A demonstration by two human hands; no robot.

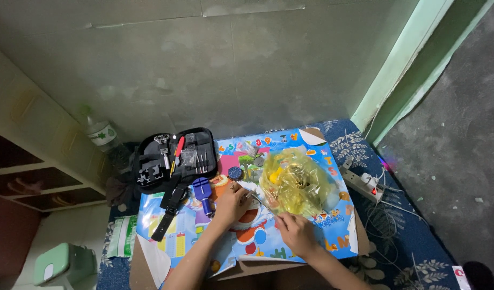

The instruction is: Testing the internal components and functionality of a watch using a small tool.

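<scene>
At the lower left of the frame a green stool [64, 264] is standing on the floor, and above it, against the wall, a plastic bottle [100, 132] is leaning. Left of centre an open black tool case [174, 158] is lying on the edge of a colourful poster [193, 236], with a black strap [169, 212] and a blue tool [202, 190] just below it.

At the centre the left hand [230, 205] is pressing down on the poster, fingers curled around something small; what it is gripping is too small to tell. The right hand [295, 232], lower centre, is pinching a thin metal tool [264, 205] whose tip is pointing up and left toward the left hand. A crumpled yellow bag [296, 182] is lying just above both hands.

Judging by this, a small part is being worked on with the tool tip; the next move is likely calling for a steady left hand and a fine, light touch from the right.

At the right, a white power strip [361, 183] is resting on the blue floral cloth [397, 241].
</scene>
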